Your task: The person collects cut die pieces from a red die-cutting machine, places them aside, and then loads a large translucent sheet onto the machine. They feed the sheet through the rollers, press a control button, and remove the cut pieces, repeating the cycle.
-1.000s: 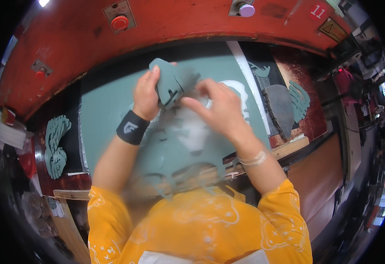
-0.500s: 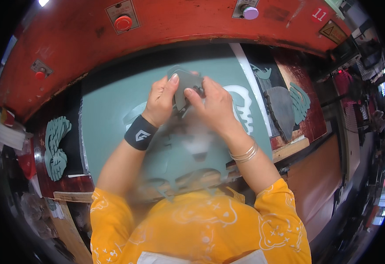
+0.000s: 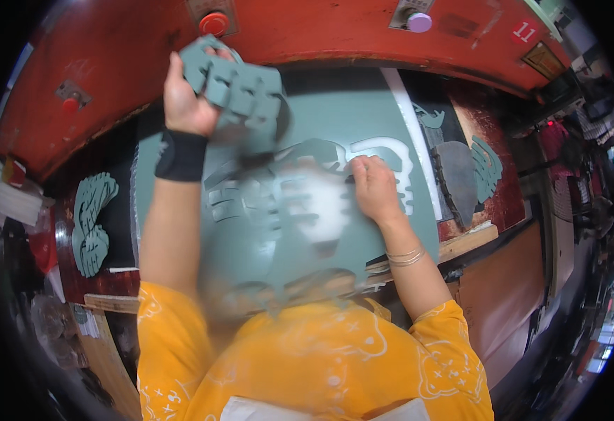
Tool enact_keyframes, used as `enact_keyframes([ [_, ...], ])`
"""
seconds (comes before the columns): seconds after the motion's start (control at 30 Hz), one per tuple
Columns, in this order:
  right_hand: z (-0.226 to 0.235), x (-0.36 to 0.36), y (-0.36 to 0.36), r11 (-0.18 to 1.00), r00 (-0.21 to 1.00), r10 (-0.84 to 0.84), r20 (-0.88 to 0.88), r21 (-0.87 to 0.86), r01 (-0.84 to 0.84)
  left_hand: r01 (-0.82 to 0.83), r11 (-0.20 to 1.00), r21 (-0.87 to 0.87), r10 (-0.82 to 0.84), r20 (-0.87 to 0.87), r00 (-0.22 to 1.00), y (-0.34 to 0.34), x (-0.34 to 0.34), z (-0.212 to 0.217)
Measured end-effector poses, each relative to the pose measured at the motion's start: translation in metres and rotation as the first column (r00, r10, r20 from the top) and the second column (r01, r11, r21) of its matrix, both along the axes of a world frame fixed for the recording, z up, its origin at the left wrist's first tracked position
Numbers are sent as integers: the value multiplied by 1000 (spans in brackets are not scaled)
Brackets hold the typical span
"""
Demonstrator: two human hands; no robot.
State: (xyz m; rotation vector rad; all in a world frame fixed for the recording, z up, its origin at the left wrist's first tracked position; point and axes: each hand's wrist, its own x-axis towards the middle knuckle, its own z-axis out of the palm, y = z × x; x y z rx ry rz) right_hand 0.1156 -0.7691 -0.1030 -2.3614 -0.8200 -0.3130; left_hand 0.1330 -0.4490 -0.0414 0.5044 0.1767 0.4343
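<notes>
My left hand [image 3: 189, 98] is raised at the upper left, in front of the red machine. Its fingers are wrapped round several grey-green slotted cut pieces [image 3: 240, 88], held together as a stack. Low over the grey-green sheet [image 3: 244, 231], my right hand [image 3: 375, 188] has its fingers bent and drawn together. Their tips meet the sheet beside a curved, toothed cut-out [image 3: 398, 156]; whether they pinch a piece there is hidden. More slotted outlines run across the sheet's middle, partly blurred.
A red machine front [image 3: 131, 63] with a red push button [image 3: 213, 23] and a pale purple button [image 3: 419, 22] spans the far side. Slotted pieces lie piled at left [image 3: 93, 224] and right [image 3: 487, 168]. A dark grey pad [image 3: 454, 179] rests right of the sheet. Wooden strips [image 3: 469, 241] edge the table.
Both hands were together over the sheet around grey-green pieces. My left hand has moved up and left with the stack, and my right hand has moved down and right onto the sheet.
</notes>
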Motion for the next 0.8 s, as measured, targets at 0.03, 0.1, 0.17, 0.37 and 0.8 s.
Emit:
enact_keyframes([
  [0.03, -2, 0, -1, 999, 998, -13, -68, 31, 15, 255, 967, -16, -241, 273, 931, 24, -4, 13],
  [0.1, -5, 2, -1, 997, 994, -44, -98, 62, 50, 153, 962, 224, -214, 277, 937, 54, -6, 39],
  [0.17, -7, 5, 0, 995, 993, -39, -113, 90, 49, -108, 819, 564, -34, 235, 971, 60, -17, 53],
  [0.37, -9, 6, 2, 988, 986, -41, -162, 141, 64, 64, -272, 960, -281, -142, 949, -7, -112, 10],
  [0.8, -7, 1, 9, 999, 998, -7, -69, 43, 10, 129, -503, 855, -360, -343, 867, -45, -169, -49],
])
